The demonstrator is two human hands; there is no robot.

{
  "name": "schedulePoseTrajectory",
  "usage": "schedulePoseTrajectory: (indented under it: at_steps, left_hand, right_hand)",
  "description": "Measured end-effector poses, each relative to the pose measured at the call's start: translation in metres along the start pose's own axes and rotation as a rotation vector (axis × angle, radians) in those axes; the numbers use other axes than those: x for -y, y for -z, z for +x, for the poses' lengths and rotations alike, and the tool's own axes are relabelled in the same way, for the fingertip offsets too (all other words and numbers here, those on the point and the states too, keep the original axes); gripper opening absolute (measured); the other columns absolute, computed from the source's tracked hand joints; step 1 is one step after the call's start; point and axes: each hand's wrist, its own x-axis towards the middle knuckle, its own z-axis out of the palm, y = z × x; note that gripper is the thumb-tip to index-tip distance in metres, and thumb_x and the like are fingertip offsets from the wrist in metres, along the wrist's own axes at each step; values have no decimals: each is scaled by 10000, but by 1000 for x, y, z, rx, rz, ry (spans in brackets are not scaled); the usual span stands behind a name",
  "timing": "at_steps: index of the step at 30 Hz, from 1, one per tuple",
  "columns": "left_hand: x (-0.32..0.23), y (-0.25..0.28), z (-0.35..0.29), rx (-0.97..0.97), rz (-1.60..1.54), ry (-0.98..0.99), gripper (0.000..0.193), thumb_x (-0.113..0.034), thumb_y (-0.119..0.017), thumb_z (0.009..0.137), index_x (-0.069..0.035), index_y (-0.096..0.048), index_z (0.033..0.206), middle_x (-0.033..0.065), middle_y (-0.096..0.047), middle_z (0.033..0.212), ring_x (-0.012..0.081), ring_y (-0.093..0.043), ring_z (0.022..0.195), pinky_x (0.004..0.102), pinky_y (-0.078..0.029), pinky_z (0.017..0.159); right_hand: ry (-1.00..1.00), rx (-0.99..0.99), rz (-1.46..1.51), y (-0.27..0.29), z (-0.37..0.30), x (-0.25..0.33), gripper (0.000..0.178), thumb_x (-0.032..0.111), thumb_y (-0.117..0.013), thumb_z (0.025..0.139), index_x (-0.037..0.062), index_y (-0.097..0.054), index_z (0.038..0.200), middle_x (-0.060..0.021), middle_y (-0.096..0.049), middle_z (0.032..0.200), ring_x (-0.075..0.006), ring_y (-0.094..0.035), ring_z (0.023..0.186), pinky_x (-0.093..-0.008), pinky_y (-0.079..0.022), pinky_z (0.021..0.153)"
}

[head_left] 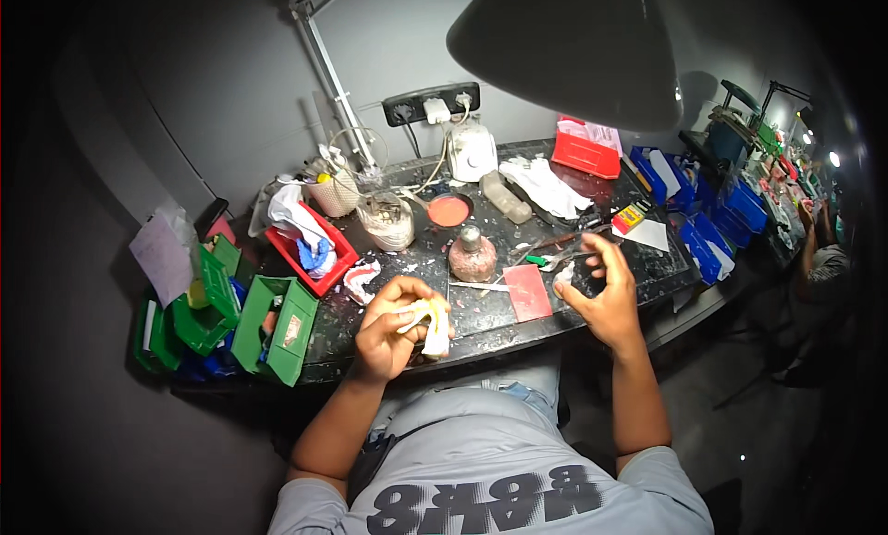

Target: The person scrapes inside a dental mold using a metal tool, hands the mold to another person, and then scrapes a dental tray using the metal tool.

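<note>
Left hand [385, 335] pinches white-yellow arched piece [437, 330] left of round, pink, metal-capped bottle [472, 259]; right hand [610, 304] spread. Slack grip could drop piece.

Lamp shade [573, 59] chopped by top edge. Left hand [387, 334] covers part of yellow-white piece [436, 339]. Whitish bit [565, 273] by right hand [606, 302] too tiny to ID. Far-right coworker [826, 265] kinda blurry.

The person wears a pale grey T-shirt [462, 447] with short sleeves [661, 484] that end above the elbows. Large, dark block lettering [486, 505] (its edges fading into a speckled pattern) spans the fabric in two rows. Faded light-blue jeans [536, 384] show beyond the shirt's far edge. The left fingers [407, 288] and right fingers [610, 258] are ungloved.
</note>
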Motion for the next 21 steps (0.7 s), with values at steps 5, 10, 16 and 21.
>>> schedulePoseTrajectory:
  at_steps: [5, 10, 16, 21]
  left_hand:
    - [19, 6, 12, 18, -111, -51, 539, -144, -612, 822, -4, -436, 1311, 309, -581, 1260, 462, -690, 1054, 609, -600, 925]
    - [10, 23, 2, -103, 69, -137, 580, -38, -602, 778, -25, -410, 1325, 289, -574, 1275, 469, -681, 1116, 609, -558, 1020]
    - [16, 42, -2, -168, 64, -204, 541, -28, -582, 793, -40, -418, 1308, 289, -571, 1283, 454, -683, 1111, 594, -559, 1032]
    - [20, 46, -3, -201, 111, -204, 521, -23, -574, 803, -43, -422, 1301, 287, -571, 1290, 444, -685, 1111, 581, -574, 1014]
  right_hand:
    - [-137, 72, 42, -20, -8, -48, 392, 94, -879, 761, -7, -723, 1106, -65, -729, 912, -136, -668, 787, -287, -550, 705]
    - [-204, -104, 12, 12, 7, -76, 198, 6, -821, 819, -41, -727, 986, -57, -738, 834, -76, -656, 714, -248, -542, 644]
    - [-277, -53, -69, 24, 2, -86, 518, 55, -885, 765, -27, -663, 1226, -109, -737, 997, -131, -676, 779, -284, -557, 668]
    - [84, -398, -251, 21, 14, -19, 587, 78, -905, 742, 11, -658, 1270, -83, -683, 1054, -197, -635, 827, -325, -537, 710]
